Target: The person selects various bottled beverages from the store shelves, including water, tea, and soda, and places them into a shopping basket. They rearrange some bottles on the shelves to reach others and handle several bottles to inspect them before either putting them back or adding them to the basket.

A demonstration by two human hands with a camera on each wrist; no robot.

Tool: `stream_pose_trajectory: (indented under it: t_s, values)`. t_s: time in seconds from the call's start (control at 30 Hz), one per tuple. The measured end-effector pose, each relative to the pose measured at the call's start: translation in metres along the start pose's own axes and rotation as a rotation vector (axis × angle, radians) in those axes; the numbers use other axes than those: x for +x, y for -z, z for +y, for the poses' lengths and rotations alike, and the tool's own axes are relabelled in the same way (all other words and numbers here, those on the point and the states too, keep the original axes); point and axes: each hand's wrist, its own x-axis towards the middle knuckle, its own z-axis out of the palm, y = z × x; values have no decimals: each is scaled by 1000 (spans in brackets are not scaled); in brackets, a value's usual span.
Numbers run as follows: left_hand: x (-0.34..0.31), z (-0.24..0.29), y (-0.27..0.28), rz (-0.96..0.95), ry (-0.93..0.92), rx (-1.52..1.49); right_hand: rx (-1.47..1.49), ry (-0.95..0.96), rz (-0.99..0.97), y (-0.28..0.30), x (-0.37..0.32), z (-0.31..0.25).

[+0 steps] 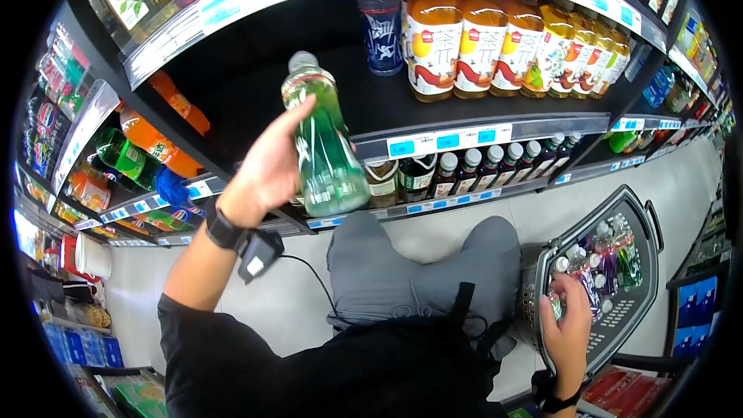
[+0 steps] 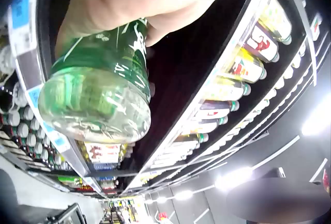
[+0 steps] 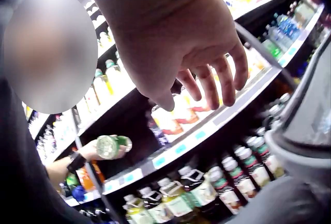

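My left hand (image 1: 271, 159) grips a green-labelled clear plastic bottle (image 1: 329, 151) with a white cap, held tilted in front of the shelf with its base towards me. In the left wrist view, the fingers wrap the label and the clear base (image 2: 95, 107) of the bottle shows. My right hand (image 1: 569, 317) hangs over the grey shopping basket (image 1: 644, 286), close to the bottles (image 1: 607, 267) inside. Seen in the right wrist view, the fingers (image 3: 225, 82) of that hand are loosely bent and apart, with nothing between them.
Amber tea bottles (image 1: 436, 46) and one dark blue bottle (image 1: 381, 31) stand on the shelf. Below them are dark bottles (image 1: 470, 174) in a row. Orange bottles (image 1: 147, 135) are left of the upright divider. The basket stands beside my right knee (image 1: 491, 251).
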Motion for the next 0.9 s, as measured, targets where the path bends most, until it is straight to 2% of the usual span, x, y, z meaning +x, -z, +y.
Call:
stream_pose_trajectory:
  t_s: [0.03,0.17,0.23,0.3,0.33,0.43,0.57,0.67,0.7,0.77,0.83,0.9]
  values:
    - [7,11,9,23,-44,8,-132,-14,-1,-1,-12,20]
    - [46,49,53,213,-298,0,-170,-173,9,-9,-49,58]
    - [62,66,60,305,-417,19,-218,-178,-11,-17,-60,61]
    - [90,82,86,296,-633,132,-207,-223,-80,-24,-66,59]
    - [105,90,99,281,-726,187,-199,-227,-70,-28,-67,57]
    - [133,106,115,419,-938,305,-191,-194,-24,-40,-70,67]
    - [160,122,137,493,-968,366,-156,-274,-32,-51,-77,77]
    - [171,132,148,657,-925,608,-318,-140,40,-66,-82,88]
    - [176,139,151,652,-926,610,-317,-144,44,-68,-81,88]
    - [183,153,161,692,-803,784,-402,-185,37,-72,-82,87]
    - [182,156,157,633,-814,774,-414,-185,50,-75,-81,84]
    - [182,161,147,790,-721,883,-494,-185,107,-77,-81,79]
